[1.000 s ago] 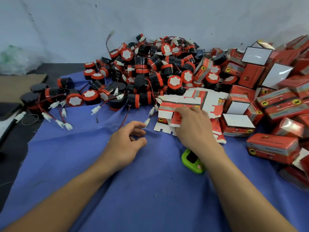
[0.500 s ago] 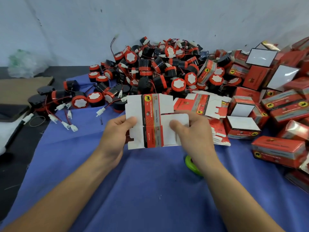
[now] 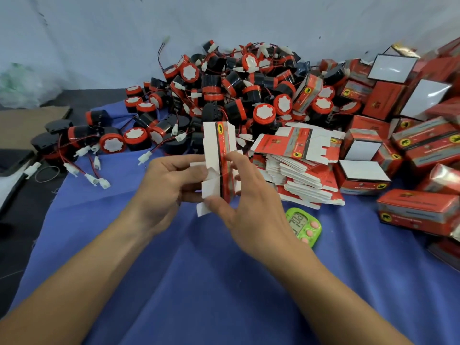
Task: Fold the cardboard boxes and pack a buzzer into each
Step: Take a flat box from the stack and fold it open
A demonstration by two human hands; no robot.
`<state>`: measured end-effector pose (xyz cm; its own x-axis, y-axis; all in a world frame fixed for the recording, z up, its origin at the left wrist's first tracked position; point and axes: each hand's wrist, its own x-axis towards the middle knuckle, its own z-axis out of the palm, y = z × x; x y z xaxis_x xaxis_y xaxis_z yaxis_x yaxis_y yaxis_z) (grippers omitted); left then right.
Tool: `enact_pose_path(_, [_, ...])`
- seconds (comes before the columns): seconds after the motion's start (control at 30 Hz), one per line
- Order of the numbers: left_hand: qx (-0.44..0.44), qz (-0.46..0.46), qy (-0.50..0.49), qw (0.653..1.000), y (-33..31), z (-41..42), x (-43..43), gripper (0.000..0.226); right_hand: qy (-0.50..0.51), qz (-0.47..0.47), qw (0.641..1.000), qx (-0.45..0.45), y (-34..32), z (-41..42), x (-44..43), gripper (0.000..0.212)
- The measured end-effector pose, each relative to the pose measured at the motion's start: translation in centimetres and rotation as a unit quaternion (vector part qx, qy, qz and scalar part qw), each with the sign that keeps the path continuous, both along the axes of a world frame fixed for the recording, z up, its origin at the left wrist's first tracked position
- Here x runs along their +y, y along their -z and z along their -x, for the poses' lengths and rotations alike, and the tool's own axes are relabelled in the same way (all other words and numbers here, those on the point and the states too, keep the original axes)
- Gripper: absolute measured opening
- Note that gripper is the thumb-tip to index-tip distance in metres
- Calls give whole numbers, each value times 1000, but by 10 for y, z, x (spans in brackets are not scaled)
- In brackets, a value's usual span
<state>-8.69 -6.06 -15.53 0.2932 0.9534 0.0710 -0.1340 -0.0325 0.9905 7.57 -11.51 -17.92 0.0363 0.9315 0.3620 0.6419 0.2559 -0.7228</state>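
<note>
Where it hangs clear above the middle of the cloth [image 3: 199, 282], the blank [image 3: 214, 145] is gripped from both sides: left hand [image 3: 169, 188] pinches the white flaps on its left side, right hand [image 3: 251, 220] curls round the red panel and lower end. Judged light, thin, stiff only between creases, easily crushed; best taken by panel edges, not flaps. Long axis stands near upright, red face turned right. Farther off, toward the far edge, lie the stack [image 3: 298, 175] and buzzers [image 3: 236, 95].
</note>
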Motion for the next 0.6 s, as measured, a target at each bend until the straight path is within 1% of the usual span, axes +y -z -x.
enact_pose_path(0.07, [-2, -1, -31, 1000, 1, -1, 1, 26, -8, -36, 999, -39, -3, 5, -2, 62])
enact_pose_path(0.17, [28, -32, -125, 991, 5, -5, -2, 25, -32, -70, 992, -101, -6, 9, -2, 46])
enact_pose_path(0.2, [45, -48, -156, 986, 5, -6, -2, 25, -38, -73, 989, -121, -7, 9, -3, 45])
enact_pose_path(0.3, [115, -108, -200, 967, 4, -7, -7, 20, -41, -66, 986, -145, -10, 10, -3, 62])
enact_pose_path(0.33, [157, -135, -206, 956, 5, -9, -10, 18, -34, -69, 987, -138, -11, 10, -3, 63])
enact_pose_path(0.4, [249, -183, -230, 923, 7, -10, -16, 14, 2, -78, 991, -106, -12, 8, -2, 51])
enact_pose_path(0.43, [278, -201, -246, 906, 8, -10, -18, 14, 31, -81, 992, -87, -11, 7, -2, 45])
enact_pose_path(0.5, [295, -259, -242, 887, 11, -5, -17, 17, 92, -74, 993, -22, -10, 1, 0, 36])
enact_pose_path(0.57, [287, -310, -184, 888, 14, -2, -16, 15, 143, -64, 986, 60, -10, -7, 3, 32])
enact_pose_path(0.6, [281, -320, -155, 891, 16, -3, -16, 16, 165, -70, 980, 84, -10, -12, 4, 31])
